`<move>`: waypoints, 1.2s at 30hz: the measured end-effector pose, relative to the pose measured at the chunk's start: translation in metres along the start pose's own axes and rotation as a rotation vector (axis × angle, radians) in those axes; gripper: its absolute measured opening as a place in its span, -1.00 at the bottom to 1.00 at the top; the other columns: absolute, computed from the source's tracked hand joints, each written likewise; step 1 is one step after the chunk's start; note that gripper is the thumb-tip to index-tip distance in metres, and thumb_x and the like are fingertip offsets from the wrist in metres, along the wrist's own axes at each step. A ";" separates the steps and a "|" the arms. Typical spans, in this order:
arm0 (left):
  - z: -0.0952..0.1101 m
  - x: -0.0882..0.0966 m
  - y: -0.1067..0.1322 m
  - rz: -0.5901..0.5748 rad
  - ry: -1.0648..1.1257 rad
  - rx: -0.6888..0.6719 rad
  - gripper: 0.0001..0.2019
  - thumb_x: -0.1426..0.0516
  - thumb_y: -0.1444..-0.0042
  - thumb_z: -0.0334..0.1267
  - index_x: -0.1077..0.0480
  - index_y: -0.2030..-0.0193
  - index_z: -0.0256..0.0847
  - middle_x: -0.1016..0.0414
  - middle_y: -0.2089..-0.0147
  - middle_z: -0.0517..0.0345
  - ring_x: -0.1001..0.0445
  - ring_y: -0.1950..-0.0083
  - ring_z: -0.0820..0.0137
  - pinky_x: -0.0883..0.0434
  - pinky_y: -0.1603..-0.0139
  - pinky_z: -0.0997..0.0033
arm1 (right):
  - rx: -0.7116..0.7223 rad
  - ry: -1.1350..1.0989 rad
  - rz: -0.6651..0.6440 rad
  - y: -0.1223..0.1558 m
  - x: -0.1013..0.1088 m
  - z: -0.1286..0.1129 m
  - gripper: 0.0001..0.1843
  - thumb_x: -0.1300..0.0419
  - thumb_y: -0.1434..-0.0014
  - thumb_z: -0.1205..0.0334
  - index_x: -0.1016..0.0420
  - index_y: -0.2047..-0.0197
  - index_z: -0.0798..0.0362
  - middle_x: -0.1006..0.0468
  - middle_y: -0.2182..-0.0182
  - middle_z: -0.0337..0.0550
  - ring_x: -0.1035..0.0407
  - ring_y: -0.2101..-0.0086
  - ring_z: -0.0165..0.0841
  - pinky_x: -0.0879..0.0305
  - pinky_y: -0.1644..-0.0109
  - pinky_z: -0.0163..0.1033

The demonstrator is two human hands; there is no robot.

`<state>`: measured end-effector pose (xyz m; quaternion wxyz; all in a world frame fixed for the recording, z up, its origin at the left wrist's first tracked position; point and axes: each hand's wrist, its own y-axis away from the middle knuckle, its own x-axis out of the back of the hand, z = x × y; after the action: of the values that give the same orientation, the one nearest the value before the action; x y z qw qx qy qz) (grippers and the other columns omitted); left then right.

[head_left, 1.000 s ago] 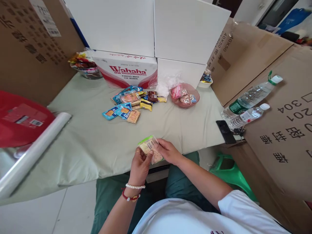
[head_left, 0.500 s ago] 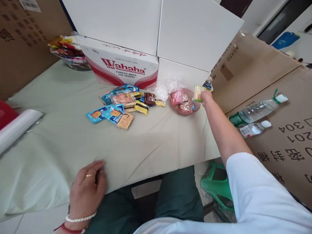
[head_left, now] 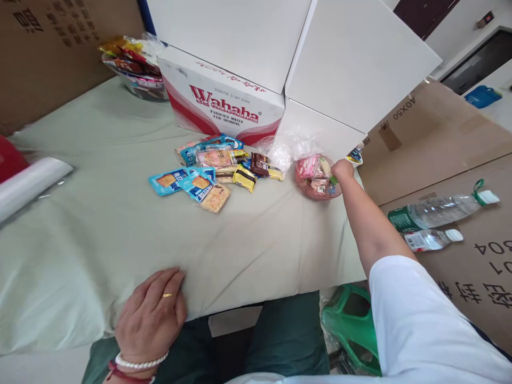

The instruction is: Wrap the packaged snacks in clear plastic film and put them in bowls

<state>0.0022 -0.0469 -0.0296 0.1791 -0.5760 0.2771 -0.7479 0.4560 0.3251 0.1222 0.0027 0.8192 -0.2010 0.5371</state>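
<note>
At the right rim of a pink see-through bowl is my right hand, its fingers closed on a wrapped snack packet with a green edge. The packet is low, among the bowl's contents; the hand partly covers it. A pink packet and other wrapped snacks lie in the bowl. My left hand, with a gold ring, rests at the table's near edge, fingers loosely curled together and nothing in them. Left of the bowl lies a pile of snacks: blue packets, a yellow packet and a brown packet.
A Wahaha carton with raised white flaps stands behind the pile. Crumpled clear plastic lies beside the bowl. A full snack bowl sits at back left, a white roll at left. Two bottles lie on cardboard at right.
My right hand has lowered the packet from above the bowl's right rim into the bowl. My left hand stays at the table edge. The view has shifted slightly.
</note>
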 end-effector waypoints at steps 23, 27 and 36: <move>-0.001 -0.007 0.009 -0.021 0.138 0.101 -0.66 -0.13 -0.15 -0.42 -0.55 -0.03 -0.11 -0.67 -0.07 -0.03 -0.59 -0.12 0.11 -0.47 -0.19 0.08 | 0.278 -0.313 -0.137 0.074 -0.028 -0.110 -0.79 -0.11 -0.22 0.32 -0.51 0.10 0.09 -0.60 0.21 -0.12 -0.46 0.22 -0.34 -0.41 0.09 -0.25; -0.008 0.008 0.002 -0.026 0.342 0.175 -0.79 -0.11 -0.24 -0.37 -0.54 0.08 -0.12 -0.65 -0.03 -0.02 -0.60 -0.05 0.16 -0.51 -0.15 0.09 | 0.026 -0.833 -0.248 0.098 -0.004 -0.087 -0.81 -0.22 -0.09 0.22 -0.37 0.19 -0.03 -0.48 0.36 -0.29 -0.38 0.39 -0.41 -0.38 0.29 -0.32; -0.058 0.030 -0.042 -0.178 0.065 0.512 -0.63 0.04 -0.40 -0.07 -0.49 -0.05 -0.22 -0.55 -0.26 -0.18 -0.48 -0.31 -0.07 -0.41 -0.32 -0.37 | -0.139 -1.110 -0.583 0.184 0.011 -0.016 -0.59 -0.16 -0.16 -0.10 -0.47 0.01 -0.08 -0.66 0.02 0.00 -0.54 -0.02 -0.17 -0.56 0.09 -0.07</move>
<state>-0.0599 -0.0192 0.0086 0.2434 -0.5098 0.0327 -0.8245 0.3842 0.1557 0.1001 0.0976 0.9949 0.0246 -0.0050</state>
